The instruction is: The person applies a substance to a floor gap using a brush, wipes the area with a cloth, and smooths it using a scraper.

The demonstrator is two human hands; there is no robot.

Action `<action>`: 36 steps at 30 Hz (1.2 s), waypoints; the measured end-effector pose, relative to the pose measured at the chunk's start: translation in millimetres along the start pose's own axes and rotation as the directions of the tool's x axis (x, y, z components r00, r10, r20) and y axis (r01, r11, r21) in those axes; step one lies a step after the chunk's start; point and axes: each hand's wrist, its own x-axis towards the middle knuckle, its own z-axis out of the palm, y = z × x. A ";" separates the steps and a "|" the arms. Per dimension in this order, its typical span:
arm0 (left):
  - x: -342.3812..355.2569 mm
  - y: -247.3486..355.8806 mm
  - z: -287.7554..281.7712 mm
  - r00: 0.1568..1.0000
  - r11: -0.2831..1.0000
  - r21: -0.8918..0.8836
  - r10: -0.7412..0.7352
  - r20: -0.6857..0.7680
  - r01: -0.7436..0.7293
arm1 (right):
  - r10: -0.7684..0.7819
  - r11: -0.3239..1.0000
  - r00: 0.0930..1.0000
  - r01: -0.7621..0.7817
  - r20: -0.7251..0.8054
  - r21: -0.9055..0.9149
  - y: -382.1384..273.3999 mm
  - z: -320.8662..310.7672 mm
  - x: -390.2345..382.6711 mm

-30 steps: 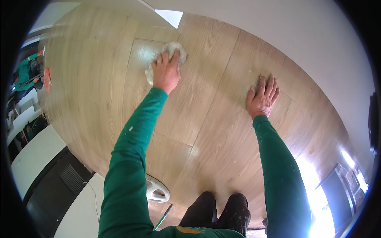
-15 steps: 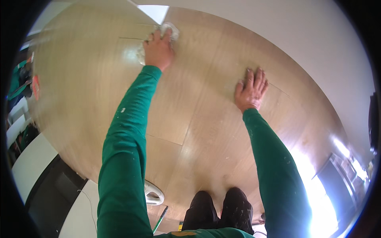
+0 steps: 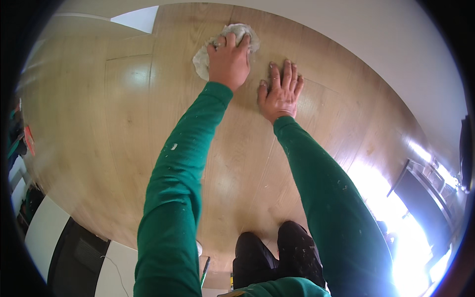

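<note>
My left hand (image 3: 230, 62) presses a crumpled, off-white cloth (image 3: 202, 60) against the wood-look floor (image 3: 163, 119). Its fingers curl over the cloth, whose edges spread out on both sides of the hand. To the right and a little nearer, my right hand (image 3: 281, 96) lies on the same floor with its fingers spread, holding nothing. Both arms reach forward in green sleeves flecked with pale spots.
A pale wall (image 3: 366, 34) curves along the far right edge of the floor. My knees (image 3: 277, 252) are at the bottom, beside a thin green stick (image 3: 205, 270). A dark panel (image 3: 76, 257) lies lower left; bright light falls at lower right.
The left hand and the cloth have moved right. My right hand has shifted left and farther forward, so the hands are closer together. The white ring-like object near my knees is now mostly hidden.
</note>
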 end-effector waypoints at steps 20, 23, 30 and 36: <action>25.5 43.9 2.0 0.692 0.702 -0.066 -0.676 0.252 0.709 | 0.024 0.999 0.999 -0.026 0.034 0.035 16.7 -1.7 -3.0; 30.1 43.8 2.0 0.697 0.707 -0.062 -0.672 0.252 0.704 | 0.029 0.999 0.999 -0.029 0.026 0.023 18.5 -0.3 1.4; 28.4 44.7 4.9 0.679 0.691 -0.040 -0.695 0.235 0.722 | 0.030 0.998 0.999 -0.032 0.032 0.060 15.1 0.8 -0.8; 28.9 53.1 7.0 0.692 0.698 -0.026 -0.705 0.155 0.716 | 0.025 0.998 0.999 -0.026 0.021 0.052 19.0 0.7 -1.5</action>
